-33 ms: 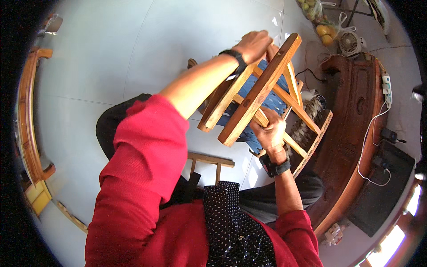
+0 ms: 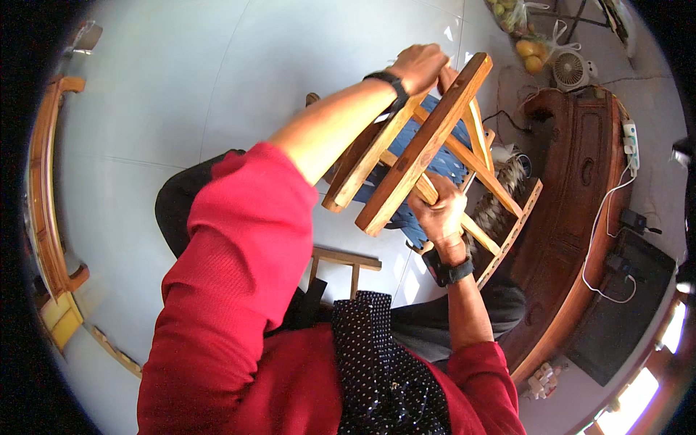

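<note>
In front of me is a tilted wooden frame [image 2: 428, 145] of thick bars and rungs, like a small chair or stool. Strips of blue weave [image 2: 455, 168] show between its bars. My right hand [image 2: 440, 206] is closed around a rung on the near side. At the far end, my left hand [image 2: 419, 69] is bent over with its fingers curled in beside the bars. Its fingertips are partly hidden, and what they pinch does not show clearly.
A smaller wooden piece [image 2: 348, 259] lies on the tiles near my legs. Along the right runs a carved dark wooden cabinet [image 2: 573, 181]. Farther off are a small fan [image 2: 570, 70], bagged yellow fruit [image 2: 533, 54] and a white power strip [image 2: 631, 145]. Wooden furniture [image 2: 47, 196] stands far left.
My left hand and forearm have shifted slightly up and away from me. The wooden frame has barely moved, and my right hand keeps its grip on the rung.
</note>
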Tool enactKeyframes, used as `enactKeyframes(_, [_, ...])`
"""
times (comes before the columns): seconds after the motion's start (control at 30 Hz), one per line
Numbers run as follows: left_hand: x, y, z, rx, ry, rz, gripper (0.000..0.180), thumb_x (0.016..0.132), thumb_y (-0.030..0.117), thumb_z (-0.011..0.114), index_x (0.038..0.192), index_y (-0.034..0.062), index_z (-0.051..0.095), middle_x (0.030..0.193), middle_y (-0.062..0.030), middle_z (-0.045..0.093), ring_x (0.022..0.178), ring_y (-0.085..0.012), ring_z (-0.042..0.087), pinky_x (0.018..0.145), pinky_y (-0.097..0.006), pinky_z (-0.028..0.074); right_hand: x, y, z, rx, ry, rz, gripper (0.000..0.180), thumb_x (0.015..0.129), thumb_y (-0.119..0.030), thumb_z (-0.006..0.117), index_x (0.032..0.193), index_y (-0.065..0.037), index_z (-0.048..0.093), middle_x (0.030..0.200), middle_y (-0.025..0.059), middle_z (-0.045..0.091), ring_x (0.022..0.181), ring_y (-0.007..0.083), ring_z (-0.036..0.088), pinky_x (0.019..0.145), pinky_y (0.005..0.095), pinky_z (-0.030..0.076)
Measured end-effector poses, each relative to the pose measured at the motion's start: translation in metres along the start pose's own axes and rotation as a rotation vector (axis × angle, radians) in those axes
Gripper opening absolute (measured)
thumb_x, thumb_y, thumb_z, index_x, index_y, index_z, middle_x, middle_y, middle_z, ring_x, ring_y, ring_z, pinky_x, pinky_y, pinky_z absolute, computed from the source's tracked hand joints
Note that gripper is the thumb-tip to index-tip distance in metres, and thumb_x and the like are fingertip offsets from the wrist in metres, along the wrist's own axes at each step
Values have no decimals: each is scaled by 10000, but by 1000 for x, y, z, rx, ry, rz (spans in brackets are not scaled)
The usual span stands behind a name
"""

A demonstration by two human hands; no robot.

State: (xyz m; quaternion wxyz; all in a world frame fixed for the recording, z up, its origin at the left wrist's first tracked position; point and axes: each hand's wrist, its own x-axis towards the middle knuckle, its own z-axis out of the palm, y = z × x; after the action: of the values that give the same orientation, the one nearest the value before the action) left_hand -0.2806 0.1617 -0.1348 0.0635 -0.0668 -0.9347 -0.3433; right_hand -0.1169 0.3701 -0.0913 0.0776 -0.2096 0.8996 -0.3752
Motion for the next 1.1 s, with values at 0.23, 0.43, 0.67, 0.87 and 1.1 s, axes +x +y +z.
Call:
enactKeyframes(0.23, [-16, -1, -5, -479, -128, -252, 343, 967, 283, 396, 1043, 45, 630, 1110, -146, 654, 1078, -249, 613, 904, -382, 478, -2, -2, 0, 30, 1, 67, 286, 661, -93, 699, 935, -25, 746, 966, 143, 740, 841, 306, 710, 793, 369, 567])
enactKeyframes(0.43, [-105, 3, -27, -300, -183, -144, 286, 977, 265, 362, 1027, 82, 576, 1201, -130, 644, 1056, -280, 626, 872, -405, 496, -1, 4, 4, -55, -14, 143, 317, 656, -140, 738, 961, -53, 755, 854, 169, 727, 784, 306, 722, 747, 371, 572])
enactKeyframes(0.67, [-238, 12, -41, -542, -77, 31, 159, 965, 127, 519, 1023, 18, 620, 932, -58, 586, 870, -161, 612, 718, -308, 509, -1, 11, 7, -73, -24, 157, 234, 665, -190, 750, 839, -35, 724, 702, 159, 675, 631, 280, 675, 652, 370, 547])
enactKeyframes(0.87, [-254, 19, -40, -288, 39, 88, 57, 916, 67, 623, 966, 38, 618, 881, -97, 626, 810, -271, 664, 672, -370, 523, -1, 16, 9, -93, -18, 166, 231, 669, -192, 746, 832, -33, 710, 700, 155, 675, 633, 254, 676, 653, 361, 549])
enactKeyframes(1.1, [-182, 14, -29, -276, -18, -33, 236, 989, 184, 438, 968, 4, 590, 936, -172, 634, 915, -316, 638, 817, -384, 503, -2, 10, 6, -24, -53, 129, 174, 676, -121, 717, 813, -25, 669, 710, 155, 641, 622, 242, 636, 635, 352, 525])
